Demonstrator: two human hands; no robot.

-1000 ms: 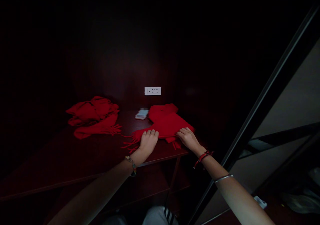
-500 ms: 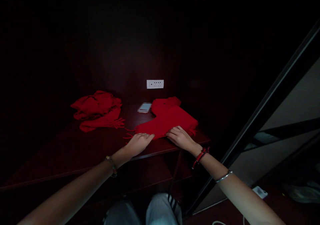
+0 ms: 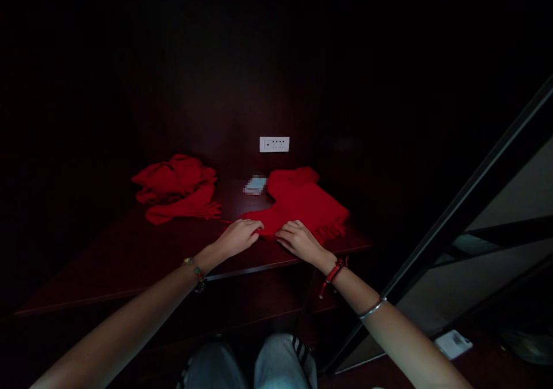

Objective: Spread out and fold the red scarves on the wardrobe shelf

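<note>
A red fringed scarf (image 3: pixel 298 201) lies partly folded on the dark wooden shelf, with its fringe spread at the right. Along its near left part, my left hand (image 3: pixel 240 236) has its fingers curled on the fabric. Just to the right, my right hand (image 3: pixel 301 242) pinches the near edge, thumb and fingers close together. A small gap of red fabric shows between the hands. Farther left sits a second, bunched-up red fringed scarf (image 3: pixel 177 181), which neither hand touches.
Behind the hands lies a pale, pixelated flat object (image 3: pixel 255 185) on the shelf (image 3: pixel 129 256). A white wall socket (image 3: pixel 274 144) is on the back panel. A dark-framed panel (image 3: pixel 432 227) slants along the right, and a white object (image 3: pixel 453 344) is on the floor.
My right hand has slid left along the scarf's near edge, closer to my left hand. My left hand has shifted slightly left and back. The view has turned a little left.
</note>
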